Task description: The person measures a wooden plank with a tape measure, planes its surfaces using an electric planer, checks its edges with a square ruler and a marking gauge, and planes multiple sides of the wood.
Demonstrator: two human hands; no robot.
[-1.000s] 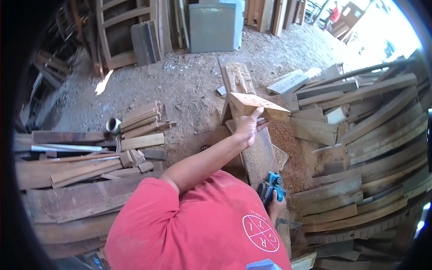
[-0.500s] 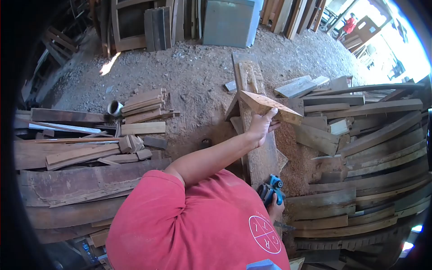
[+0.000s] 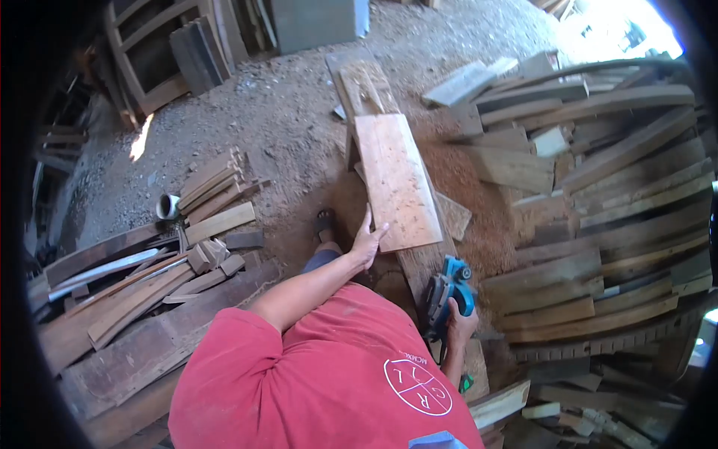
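Note:
A flat, light-brown wooden board (image 3: 396, 183) lies lengthwise over the narrow plank bench (image 3: 420, 271), its broad face up and speckled with shavings. My left hand (image 3: 366, 243) grips the board at its near left corner, thumb on top and some fingers hidden beneath. Nearer my body, a blue and black electric hand planer (image 3: 447, 288) is over the near part of the bench. My right hand (image 3: 461, 326) is wrapped around its handle. Whether the planer rests on the bench I cannot tell.
Wood shavings (image 3: 475, 206) cover the ground right of the bench. Stacked planks (image 3: 621, 247) fill the right side. Small wooden pieces (image 3: 217, 183), a white cup-like container (image 3: 167, 206) and long boards (image 3: 142, 344) lie to the left. Frames and panels (image 3: 314, 26) stand at the back.
My left hand has brought the board down from a tilted, raised position to flat over the bench, and now grips its near corner. The planer in my right hand has moved slightly forward. The view has turned.

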